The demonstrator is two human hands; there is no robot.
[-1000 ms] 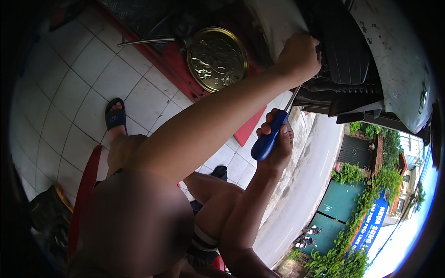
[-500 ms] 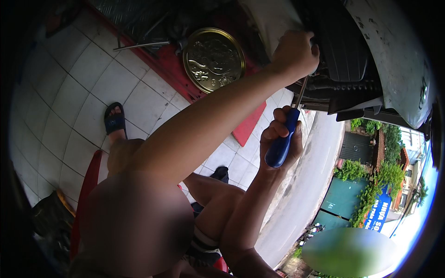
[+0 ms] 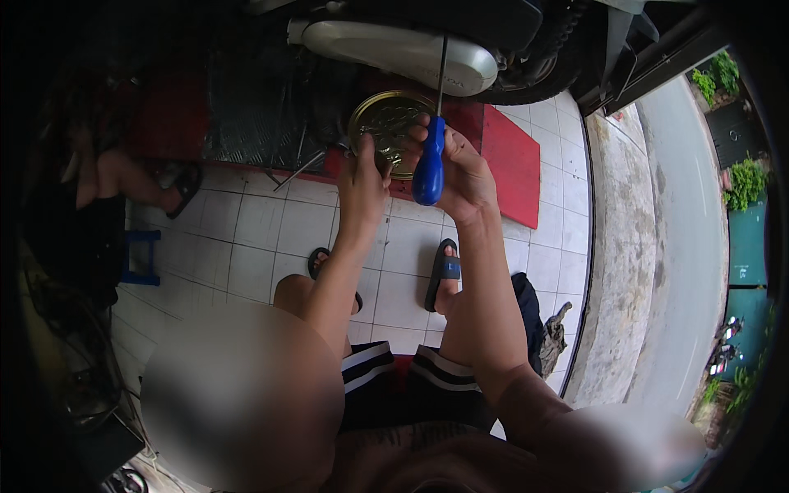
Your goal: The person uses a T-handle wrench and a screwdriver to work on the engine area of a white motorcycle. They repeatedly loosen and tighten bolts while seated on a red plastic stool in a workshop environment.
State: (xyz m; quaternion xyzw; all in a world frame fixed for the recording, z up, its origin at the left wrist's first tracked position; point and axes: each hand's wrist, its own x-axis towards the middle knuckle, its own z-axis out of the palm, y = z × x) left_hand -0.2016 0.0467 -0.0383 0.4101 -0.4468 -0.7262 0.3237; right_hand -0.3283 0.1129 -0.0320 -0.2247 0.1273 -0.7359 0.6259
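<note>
My right hand (image 3: 472,177) is closed round the blue handle of a screwdriver (image 3: 428,174), whose long metal shank points up in front of the motorcycle's silver-grey cover (image 3: 411,51). Its tip lies over the dark bodywork; whether they touch I cannot tell. Just left of the screwdriver is my left hand (image 3: 362,191), fingers curled and thumb upward. Anything inside that hand is hidden. Behind both hands a round gold tray (image 3: 374,123) with a raised pattern rests on the red platform, partly covered by my fingers.
A metal-handled tool (image 3: 297,171) juts over the edge of the red platform (image 3: 511,168). At left another person sits near a blue stool (image 3: 141,256). Dark cloth (image 3: 528,316) lies on the tiles by my right leg. Beyond the tiled floor (image 3: 255,222) at right runs a street.
My view has turned from the street side toward the motorcycle's lower side. My left hand has come down from the bodywork beside the screwdriver. The right hand keeps its hold.
</note>
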